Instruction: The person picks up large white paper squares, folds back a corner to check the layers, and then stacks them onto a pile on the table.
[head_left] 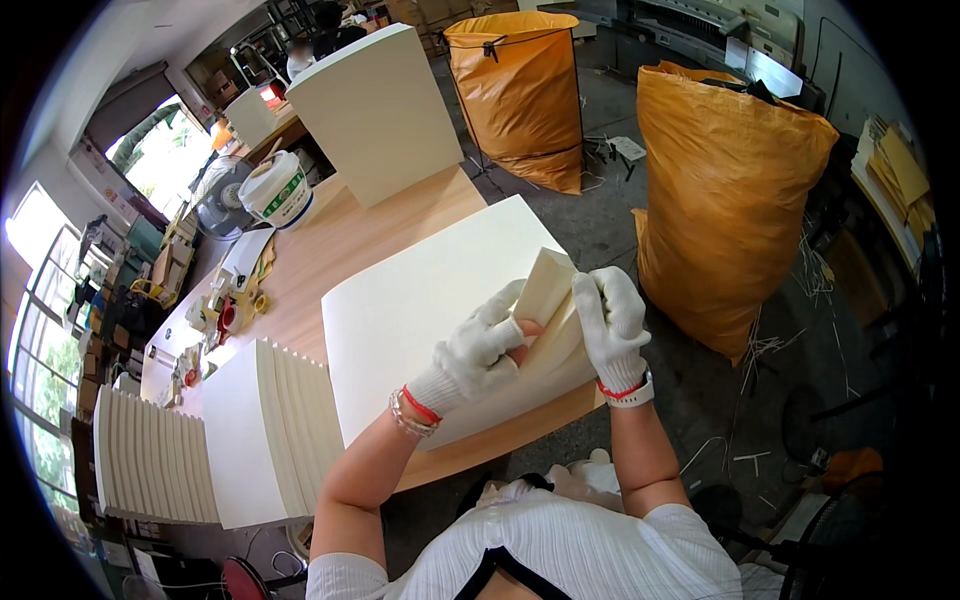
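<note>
one thick stack of cream paper sheets (420, 290) lies flat on the wooden table (310, 262), in front of the worker. step in hand, as i'd judge it: bending up and separating sheets at the stack's right side. left hand (475, 350), in a white knit glove with thumb tip bare, is grasping the curled sheets (548, 280). right hand (612, 315), gloved too, has fingers bent in at their outer edge; pinching or merely pressing, can't tell from here. next move probably calls for a steady left grip while the right works along the edge, no creasing. around: tall paper block (375, 115) upright beyond, two orange sacks (720, 200) on the floor, layered paper piles (235, 440) left, white bucket (277, 190) on the table.
</note>
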